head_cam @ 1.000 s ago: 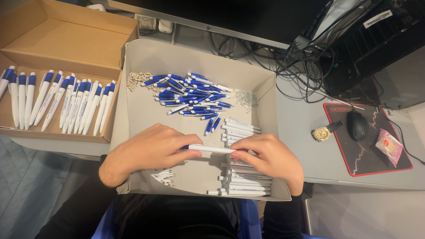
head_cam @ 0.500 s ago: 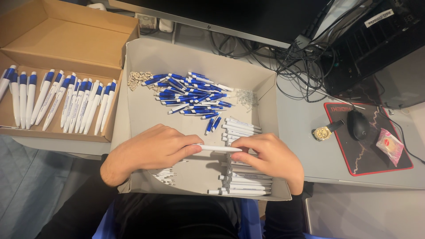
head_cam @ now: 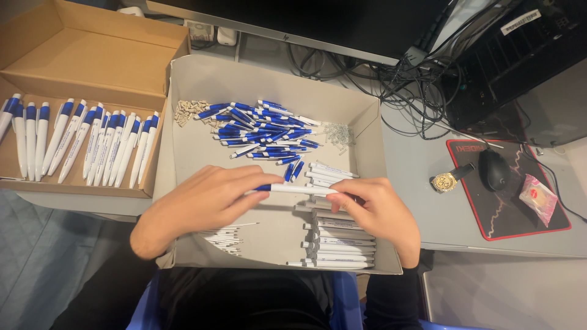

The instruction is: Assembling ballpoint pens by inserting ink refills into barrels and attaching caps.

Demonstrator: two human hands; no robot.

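Pen lies crosswise, blue end leftward, pinched by left hand and right hand.

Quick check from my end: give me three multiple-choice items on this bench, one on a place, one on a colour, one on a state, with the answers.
1. Where do the finished pens lie in a row?
A. in the brown box at left
B. on the mouse mat
C. on the floor

2. What colour are the loose caps heaped at the back of the grey tray?
A. red
B. blue
C. green

3. How is the white pen barrel held?
A. by the left hand alone
B. lying untouched
C. between both hands

Answers:
1 A, the row fills the brown box.
2 B, the heap is blue.
3 C, left hand and right hand each grip an end.
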